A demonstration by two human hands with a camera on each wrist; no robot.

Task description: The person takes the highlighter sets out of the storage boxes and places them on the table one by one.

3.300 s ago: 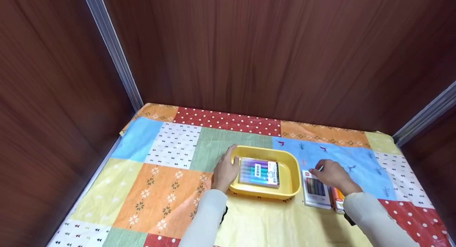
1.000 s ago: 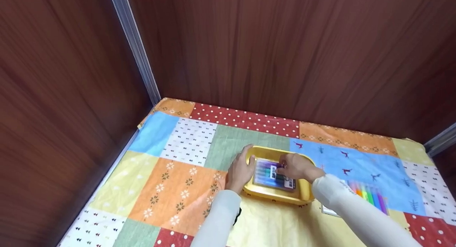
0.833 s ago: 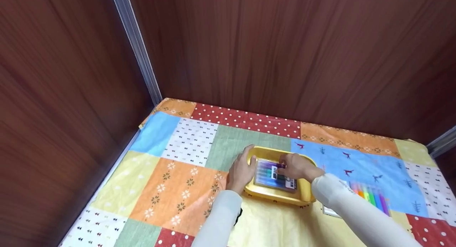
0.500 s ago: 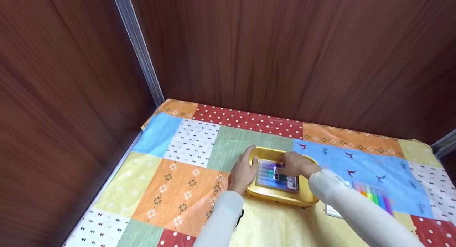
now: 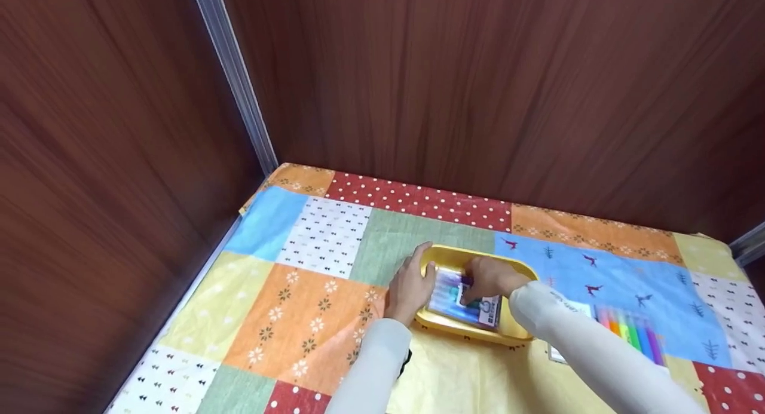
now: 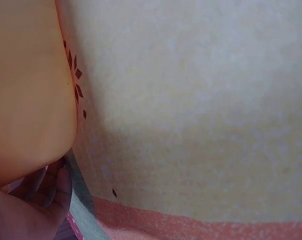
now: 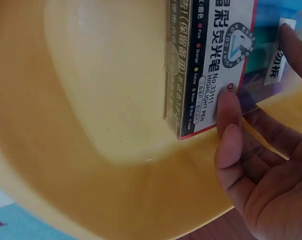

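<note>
A yellow rectangular plastic basin [image 5: 519, 324] stands on the patchwork cloth. In it lies a clear pack of highlighter pens [image 5: 489, 311], its "HIGHLIGHT PEN" label [image 7: 231, 55] readable in the right wrist view. My left hand [image 5: 412, 287] holds the basin's left side, thumb over the rim and fingers along the outer wall; in the left wrist view the fingers curl beneath the rounded wall [image 6: 31, 90]. My right hand [image 5: 491, 276] reaches into the basin and grips the highlighter pack, with the thumb on its top face and the fingers at its side.
Right of the basin lies a white flat box [image 5: 556, 354], mostly covered by the right sleeve. Beside it is a pack of colourful pens [image 5: 633, 330], partly hidden by the same sleeve. Dark wood-grain panels [image 5: 418, 103] rise behind and at the left of the table.
My right hand has gone from above the white box into the basin, onto the highlighter pack, which now shifts slightly and blurs. My left hand keeps its hold. The head view has turned slightly left.
</note>
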